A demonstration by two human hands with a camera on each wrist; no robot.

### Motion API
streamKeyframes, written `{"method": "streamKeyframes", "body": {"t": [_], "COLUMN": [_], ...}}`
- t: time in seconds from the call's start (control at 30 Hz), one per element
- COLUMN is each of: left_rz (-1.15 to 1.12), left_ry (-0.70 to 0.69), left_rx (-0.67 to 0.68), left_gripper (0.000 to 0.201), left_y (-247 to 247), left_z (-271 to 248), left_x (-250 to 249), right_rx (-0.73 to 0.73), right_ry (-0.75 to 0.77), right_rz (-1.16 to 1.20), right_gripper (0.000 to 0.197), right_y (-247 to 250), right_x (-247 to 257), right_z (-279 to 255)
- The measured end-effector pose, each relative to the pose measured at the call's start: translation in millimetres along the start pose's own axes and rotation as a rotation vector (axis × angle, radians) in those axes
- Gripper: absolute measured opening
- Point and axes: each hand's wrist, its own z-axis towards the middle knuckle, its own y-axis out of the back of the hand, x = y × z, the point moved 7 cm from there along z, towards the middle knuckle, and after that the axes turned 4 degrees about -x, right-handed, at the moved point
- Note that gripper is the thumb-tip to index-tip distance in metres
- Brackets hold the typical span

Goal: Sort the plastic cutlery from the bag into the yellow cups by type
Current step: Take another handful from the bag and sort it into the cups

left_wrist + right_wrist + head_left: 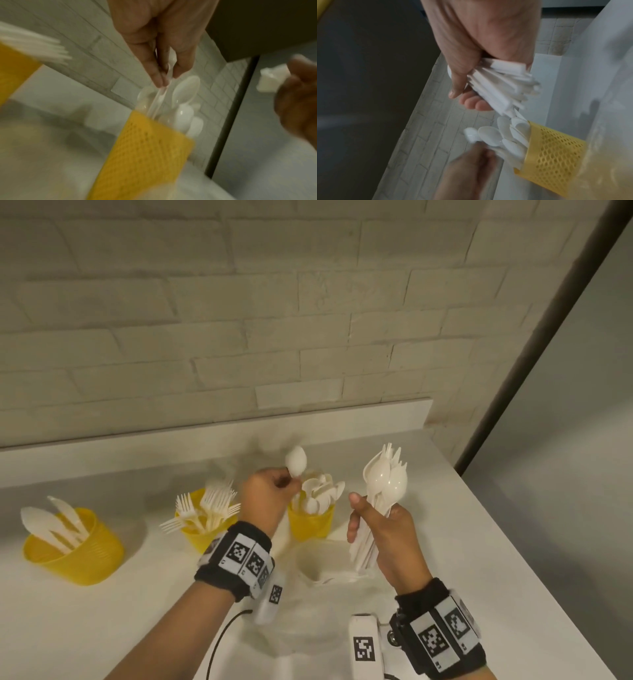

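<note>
Pale brick wall (239, 320) beyond fingers — white counter (102, 628) beneath them, dark vertical strip (534, 350) off right, grey wall (582, 440) past it.

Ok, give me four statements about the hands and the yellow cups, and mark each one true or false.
1. The left hand pinches a single spoon above the spoon cup. True.
2. The right hand is empty. False: it grips a bundle of cutlery.
3. The middle cup holds forks. True.
4. The leftmost cup holds spoons. False: it holds knives.
</note>
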Motion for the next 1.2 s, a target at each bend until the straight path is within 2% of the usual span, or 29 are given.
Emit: {"method": "streamKeyframes", "body": {"t": [0.07,0.1,0.2,0.3,0.37,0.47,0.57,0.63,0.77,0.87,0.97,1.07,1.13,1.2], "left_rz": [0.195,0.267,0.358,0.299,0.176,-0.126,-0.319,-0.327,-0.273,-0.362,-0.451,-0.534,-0.492,-0.379], "left_ry": [-0.044,-0.055,-0.086,-0.145,-0.169,-0.018,0.104,0.098,0.028,0.102,0.167,0.16,0.107,0.084], "left_rx": [0.11,0.121,0.105,-0.005,0.007,0.215,0.308,0.34,0.302,0.28,0.177,-0.019,-0.117,-0.127], "left_gripper": [0.019,0.024,0.048,0.061,0.045,0.01,0.008,0.009,0.005,0.002,0.009,0.006,0.006,0.006], "left_y": [-16.4,-18.5,-8.7,16.1,22.8,12.9,11.4,10.1,10.6,13.8,24.2,41.4,48.5,40.3], "left_z": [-6.1,-8.2,-12.5,-21.7,-33.1,-49.5,-57.5,-61.6,-63.7,-56.5,-42.2,-21.4,-8.0,-2.3], "left_x": [15.5,21.4,25.1,4.7,-17.2,-37.3,-45.0,-47.1,-50.4,-48.1,-41.1,-33.7,-26.9,-16.1], "right_rx": [0.016,0.027,0.055,0.077,0.094,0.134,0.155,0.163,0.158,0.162,0.135,0.07,0.019,-0.017], "right_ry": [0.005,0.007,0.0,-0.013,-0.012,-0.031,-0.026,-0.007,0.026,0.015,-0.044,-0.081,-0.092,-0.092], "right_rz": [-0.002,-0.006,-0.049,-0.081,-0.093,-0.061,-0.083,-0.17,-0.272,-0.223,-0.177,-0.15,-0.136,-0.128], "right_gripper": [0.024,0.023,0.018,0.018,0.02,0.02,0.017,0.017,0.019,0.018,0.031,0.035,0.035,0.035], "right_y": [-3.2,-5.0,-10.1,-16.7,-23.6,-33.9,-38.3,-41.2,-42.9,-37.0,-23.3,-7.5,2.8,9.9], "right_x": [0.3,-0.2,-3.9,-9.4,-11.7,-12.9,-8.7,-6.7,-7.2,-7.0,-13.3,-23.9,-30.2,-32.3], "right_z": [-0.7,-0.8,-0.1,1.3,0.6,-2.7,-5.4,-7.4,-11.0,-10.1,-6.0,-3.4,-1.0,1.5]}}
